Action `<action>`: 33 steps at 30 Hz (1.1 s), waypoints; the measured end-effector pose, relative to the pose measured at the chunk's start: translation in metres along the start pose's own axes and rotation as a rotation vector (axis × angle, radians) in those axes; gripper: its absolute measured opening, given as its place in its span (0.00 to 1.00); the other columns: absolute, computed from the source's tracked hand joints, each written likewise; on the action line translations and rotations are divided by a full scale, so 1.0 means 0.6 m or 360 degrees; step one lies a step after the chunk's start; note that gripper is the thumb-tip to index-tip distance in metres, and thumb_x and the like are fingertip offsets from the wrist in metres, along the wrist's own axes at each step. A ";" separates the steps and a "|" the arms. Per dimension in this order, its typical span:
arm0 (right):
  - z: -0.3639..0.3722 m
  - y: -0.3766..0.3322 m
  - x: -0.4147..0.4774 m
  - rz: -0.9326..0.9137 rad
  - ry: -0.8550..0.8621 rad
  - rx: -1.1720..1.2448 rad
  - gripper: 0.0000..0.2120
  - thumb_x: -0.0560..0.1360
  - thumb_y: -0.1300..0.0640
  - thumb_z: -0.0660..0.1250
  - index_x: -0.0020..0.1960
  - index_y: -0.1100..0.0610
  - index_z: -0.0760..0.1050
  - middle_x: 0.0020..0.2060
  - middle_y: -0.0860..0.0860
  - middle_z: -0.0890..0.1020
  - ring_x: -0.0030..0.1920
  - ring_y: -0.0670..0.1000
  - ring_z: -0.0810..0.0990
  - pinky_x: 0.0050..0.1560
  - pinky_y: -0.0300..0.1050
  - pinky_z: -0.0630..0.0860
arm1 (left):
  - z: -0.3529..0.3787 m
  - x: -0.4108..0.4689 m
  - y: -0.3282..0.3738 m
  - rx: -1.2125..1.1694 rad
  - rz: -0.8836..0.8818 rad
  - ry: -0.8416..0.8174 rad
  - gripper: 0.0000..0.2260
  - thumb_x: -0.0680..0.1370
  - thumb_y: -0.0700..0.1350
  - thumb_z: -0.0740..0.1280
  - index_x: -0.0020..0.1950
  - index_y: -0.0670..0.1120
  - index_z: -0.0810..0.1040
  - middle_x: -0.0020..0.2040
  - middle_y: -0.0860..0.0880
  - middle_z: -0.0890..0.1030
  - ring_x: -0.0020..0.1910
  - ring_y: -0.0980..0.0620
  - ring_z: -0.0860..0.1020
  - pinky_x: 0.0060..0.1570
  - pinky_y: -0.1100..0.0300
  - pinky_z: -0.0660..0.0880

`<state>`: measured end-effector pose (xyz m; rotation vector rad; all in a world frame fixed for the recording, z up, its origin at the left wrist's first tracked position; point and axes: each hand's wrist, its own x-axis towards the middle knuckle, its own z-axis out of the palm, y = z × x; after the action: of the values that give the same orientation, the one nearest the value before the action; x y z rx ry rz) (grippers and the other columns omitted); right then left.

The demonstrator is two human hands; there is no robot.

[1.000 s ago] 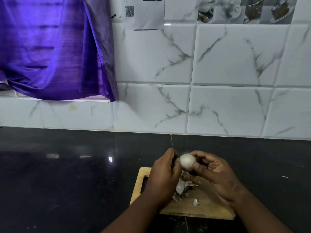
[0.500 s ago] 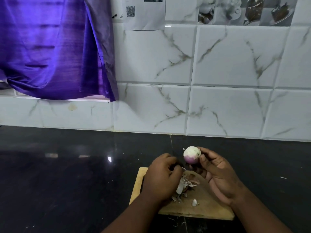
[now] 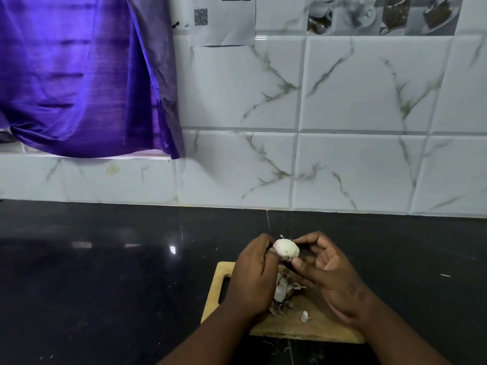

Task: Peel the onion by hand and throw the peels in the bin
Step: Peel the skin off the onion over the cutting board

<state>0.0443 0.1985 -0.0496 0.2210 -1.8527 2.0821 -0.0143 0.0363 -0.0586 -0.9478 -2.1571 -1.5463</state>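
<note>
- Both hands grip a peeled onion (image 3: 286,249) above the cutting board (image 3: 316,330), open black counter (image 3: 105,272) all around.
- Left hand (image 3: 254,275), off the peels (image 3: 283,291) half a second ago, rejoins right hand (image 3: 333,277).

The scene is dim and cool-toned, with daylight glowing through the hanging purple satin cloth (image 3: 79,75) at upper left. The glossy black stone table (image 3: 105,272) carries small white glare spots and soft reflections. Tile lines on the white marble-patterned wall (image 3: 342,114) bow from wide-angle distortion, and the edges are slightly soft.
</note>
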 end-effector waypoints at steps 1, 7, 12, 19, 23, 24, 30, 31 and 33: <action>0.000 0.003 0.001 -0.0016 0.0003 -0.0018 0.21 0.67 0.58 0.82 0.56 0.57 0.78 0.58 0.59 0.84 0.61 0.62 0.83 0.61 0.62 0.79 | 0.000 0.000 0.000 -0.0002 0.0003 0.0002 0.11 0.83 0.49 0.56 0.48 0.47 0.75 0.43 0.49 0.77 0.43 0.50 0.76 0.43 0.46 0.75; 0.000 0.009 0.002 -0.0156 0.0038 -0.0022 0.16 0.68 0.67 0.76 0.53 0.61 0.78 0.58 0.59 0.83 0.60 0.61 0.84 0.58 0.56 0.82 | 0.000 0.001 0.001 0.0097 0.0027 0.0014 0.10 0.82 0.49 0.57 0.48 0.48 0.75 0.43 0.51 0.77 0.42 0.52 0.75 0.41 0.50 0.73; 0.001 0.008 -0.001 -0.0175 0.0046 0.0018 0.14 0.67 0.68 0.75 0.51 0.58 0.80 0.59 0.59 0.82 0.59 0.59 0.84 0.57 0.56 0.83 | 0.003 0.000 0.002 0.0171 0.0030 0.0076 0.06 0.84 0.44 0.62 0.49 0.48 0.75 0.43 0.52 0.77 0.42 0.53 0.75 0.40 0.52 0.74; 0.005 -0.010 -0.005 -0.0027 -0.0017 0.0260 0.25 0.62 0.55 0.85 0.52 0.58 0.77 0.57 0.61 0.85 0.55 0.61 0.87 0.51 0.53 0.85 | 0.005 0.002 0.003 0.0098 0.0110 0.0067 0.08 0.82 0.42 0.58 0.50 0.48 0.77 0.45 0.53 0.79 0.45 0.54 0.77 0.44 0.52 0.77; -0.005 -0.019 -0.005 0.0098 -0.0057 0.0498 0.29 0.56 0.51 0.88 0.52 0.55 0.81 0.56 0.64 0.84 0.50 0.60 0.88 0.45 0.51 0.85 | -0.001 0.009 -0.014 0.0224 0.0123 0.0120 0.11 0.79 0.42 0.58 0.49 0.50 0.80 0.44 0.56 0.78 0.46 0.58 0.76 0.44 0.62 0.73; -0.006 -0.022 -0.006 0.0107 -0.0065 0.0528 0.29 0.56 0.51 0.88 0.53 0.55 0.82 0.56 0.64 0.84 0.49 0.59 0.88 0.46 0.51 0.86 | -0.004 0.010 -0.019 0.0262 0.0102 0.0105 0.12 0.79 0.44 0.58 0.49 0.50 0.82 0.45 0.56 0.78 0.47 0.59 0.77 0.46 0.63 0.72; -0.001 -0.018 -0.004 0.0120 -0.0052 0.0505 0.11 0.75 0.63 0.71 0.57 0.59 0.81 0.60 0.65 0.83 0.56 0.62 0.85 0.52 0.51 0.85 | -0.005 0.009 -0.013 0.0232 0.0232 0.0186 0.14 0.83 0.54 0.56 0.49 0.52 0.80 0.48 0.59 0.77 0.51 0.57 0.76 0.51 0.56 0.73; -0.002 -0.016 -0.003 0.0120 -0.0062 0.0481 0.11 0.76 0.65 0.68 0.58 0.60 0.80 0.60 0.65 0.83 0.57 0.63 0.85 0.54 0.53 0.84 | -0.004 0.008 -0.011 0.0223 0.0269 0.0186 0.14 0.85 0.54 0.55 0.50 0.53 0.79 0.47 0.59 0.77 0.50 0.56 0.76 0.50 0.54 0.74; -0.001 -0.015 -0.004 0.0122 -0.0088 0.0448 0.12 0.77 0.67 0.66 0.60 0.62 0.78 0.61 0.66 0.82 0.56 0.63 0.85 0.55 0.53 0.84 | -0.002 0.005 -0.009 0.0242 0.0316 0.0164 0.14 0.86 0.55 0.54 0.52 0.53 0.76 0.47 0.58 0.77 0.48 0.55 0.76 0.48 0.52 0.74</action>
<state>0.0495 0.1993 -0.0422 0.2824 -1.6147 2.4100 -0.0204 0.0350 -0.0600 -0.9766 -2.0097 -1.2900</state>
